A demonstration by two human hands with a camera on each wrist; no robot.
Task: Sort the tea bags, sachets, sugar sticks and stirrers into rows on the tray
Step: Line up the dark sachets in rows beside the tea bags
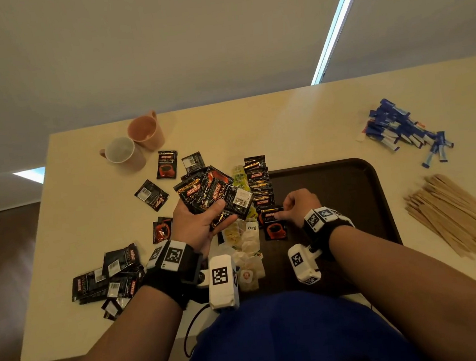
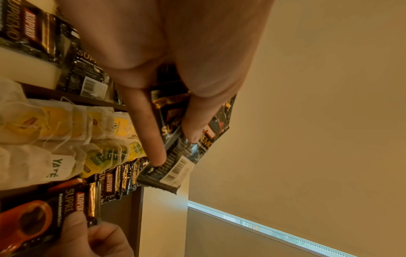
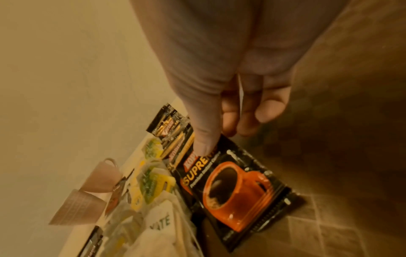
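Tea bags (image 1: 244,240) already line the tray's (image 1: 371,172) left edge. Beside them the right hand (image 1: 302,206) pinches one coffee sachet (image 1: 274,224), seemingly extending its row, while the left hand (image 1: 198,224) clutches a fanned stack of sachets (image 1: 211,193) as supply. Sugar sticks (image 1: 405,130) and stirrers (image 1: 451,213) wait beyond.

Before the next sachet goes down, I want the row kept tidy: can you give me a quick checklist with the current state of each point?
1. Right hand pinches sachet on tray: ok.
2. That sachet lies face up, in line with the sachet row: ok.
3. Left hand holds the fanned sachets securely: ok.
4. Bare tray floor right of the row: ok.
5. Sugar sticks and stirrers on tray: not ok, on the table.
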